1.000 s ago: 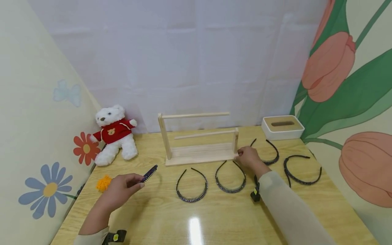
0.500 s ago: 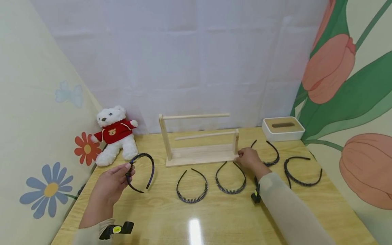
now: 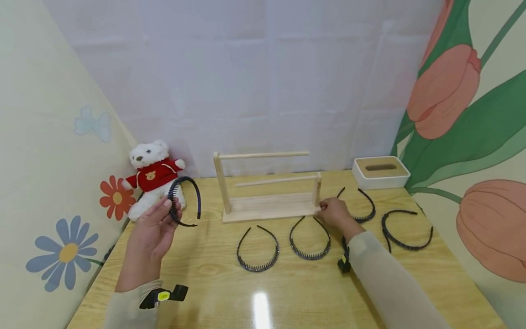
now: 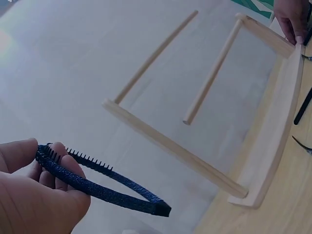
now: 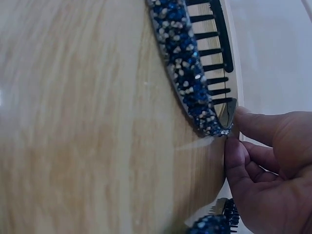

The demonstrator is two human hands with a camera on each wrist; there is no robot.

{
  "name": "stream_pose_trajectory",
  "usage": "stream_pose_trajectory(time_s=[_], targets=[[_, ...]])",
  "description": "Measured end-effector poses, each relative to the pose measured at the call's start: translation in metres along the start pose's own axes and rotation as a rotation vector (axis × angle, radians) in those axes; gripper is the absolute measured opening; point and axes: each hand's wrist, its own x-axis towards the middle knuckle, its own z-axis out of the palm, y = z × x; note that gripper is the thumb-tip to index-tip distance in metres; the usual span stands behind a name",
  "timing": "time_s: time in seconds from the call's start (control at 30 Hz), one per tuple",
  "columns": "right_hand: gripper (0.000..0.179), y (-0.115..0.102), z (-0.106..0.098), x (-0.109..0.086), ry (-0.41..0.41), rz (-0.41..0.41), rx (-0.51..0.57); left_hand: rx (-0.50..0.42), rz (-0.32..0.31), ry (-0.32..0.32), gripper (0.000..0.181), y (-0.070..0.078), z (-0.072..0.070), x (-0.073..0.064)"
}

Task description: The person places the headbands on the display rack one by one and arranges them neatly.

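My left hand (image 3: pixel 152 230) pinches a dark, toothed headband (image 3: pixel 199 203) between thumb and fingers, raised in front of the teddy bear. In the left wrist view the headband (image 4: pixel 107 194) is dark blue, its ends pointing towards the wooden rack (image 4: pixel 170 146). That rack (image 3: pixel 267 211) has a flat base, two uprights and two horizontal rods at different heights, both bare. At the base's right end my right hand (image 3: pixel 336 212) grips the corner with thumb and fingertips. Close by in the right wrist view lies a glittery blue and silver headband (image 5: pixel 183 63).
Two headbands lie in front of the rack, a left one (image 3: pixel 256 268) and a right one (image 3: pixel 310 257). More headbands (image 3: pixel 404 245) lie beyond the right forearm. A white teddy bear (image 3: pixel 154 176) sits at the back left, a tissue box (image 3: pixel 380 176) at the back right.
My left hand has turned and risen towards the bear, swinging the headband from edge-on to a hanging, side-facing loop. The right hand has kept its grip on the rack's base.
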Motion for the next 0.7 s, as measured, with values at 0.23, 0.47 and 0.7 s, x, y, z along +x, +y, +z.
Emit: stream_pose_trajectory(time_s=[0.23,0.47,0.7], targets=[[0.046,0.0,-0.001,-0.002,0.002,-0.01,0.002,-0.162,0.161,-0.009,0.027,0.011,0.041,0.005],[0.047,0.001,0.0,-0.001,-0.005,0.012,0.022,-0.251,0.249,-0.054,0.026,0.024,0.079,0.01],[0.046,0.0,-0.001,0.0,-0.007,0.001,0.035,-0.277,0.295,-0.086,0.029,0.028,0.109,0.014]])
